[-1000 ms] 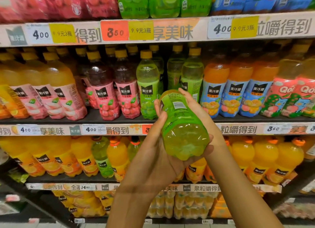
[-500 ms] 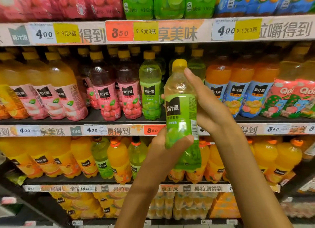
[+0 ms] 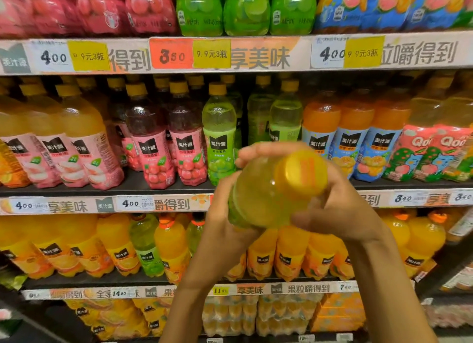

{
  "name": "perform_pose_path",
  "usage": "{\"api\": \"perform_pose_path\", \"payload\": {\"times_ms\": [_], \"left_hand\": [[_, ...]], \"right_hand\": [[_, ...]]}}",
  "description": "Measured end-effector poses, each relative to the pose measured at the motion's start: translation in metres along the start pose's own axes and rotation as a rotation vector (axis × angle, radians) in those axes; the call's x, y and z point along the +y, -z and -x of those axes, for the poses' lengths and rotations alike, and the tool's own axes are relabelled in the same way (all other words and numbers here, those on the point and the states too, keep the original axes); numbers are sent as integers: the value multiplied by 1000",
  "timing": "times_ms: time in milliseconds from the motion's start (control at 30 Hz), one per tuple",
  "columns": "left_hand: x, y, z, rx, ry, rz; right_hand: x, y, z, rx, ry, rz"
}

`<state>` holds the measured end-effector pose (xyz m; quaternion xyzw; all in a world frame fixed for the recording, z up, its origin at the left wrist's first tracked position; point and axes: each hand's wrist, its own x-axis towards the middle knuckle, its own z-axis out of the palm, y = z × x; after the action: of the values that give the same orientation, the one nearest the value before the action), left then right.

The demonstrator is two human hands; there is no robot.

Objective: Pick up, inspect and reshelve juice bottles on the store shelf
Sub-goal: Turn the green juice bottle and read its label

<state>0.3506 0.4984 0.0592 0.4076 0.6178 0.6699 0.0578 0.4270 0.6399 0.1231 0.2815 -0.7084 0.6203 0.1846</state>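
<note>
I hold a green grape juice bottle (image 3: pixel 266 196) in both hands in front of the middle shelf. It is tipped so its yellow cap (image 3: pixel 303 172) points toward the camera. My left hand (image 3: pixel 225 224) grips its lower body from the left and underneath. My right hand (image 3: pixel 340 201) wraps it from the right, fingers over the top and thumb across the front. Matching green bottles (image 3: pixel 220 135) stand on the middle shelf (image 3: pixel 158 186) behind, with a gap beside them.
Pink-labelled, dark red, orange and Qoo bottles (image 3: pixel 430 155) fill the middle shelf. Orange juice bottles (image 3: pixel 289 253) crowd the shelf below my hands. Price strips (image 3: pixel 230 53) run along each shelf edge. Multipacks sit on the bottom shelf.
The bottle went from base toward the camera, to upright with its label showing, to tipped with the cap toward the camera. Both hands kept hold of it.
</note>
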Motion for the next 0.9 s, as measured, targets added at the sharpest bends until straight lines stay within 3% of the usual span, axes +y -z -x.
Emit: {"api": "perform_pose_path", "payload": {"times_ms": [100,267,533,733,833,900], "left_hand": [[-4,3,-1,4,-20,-58],[-6,5,-2,-11,-27,-107],[-13,-2,3,-170,124,4],[-12,-9,-2,-51,100,63],[-13,-14,-6,-26,131,85],[-16,-15,-5,-26,242,174]], "right_hand": [[2,1,2,-95,17,83],[7,6,-1,-75,35,51],[24,8,-20,254,-68,-371],[23,7,-22,624,-25,-242],[20,10,-25,650,-53,-224],[20,13,-24,642,-66,-286]]}}
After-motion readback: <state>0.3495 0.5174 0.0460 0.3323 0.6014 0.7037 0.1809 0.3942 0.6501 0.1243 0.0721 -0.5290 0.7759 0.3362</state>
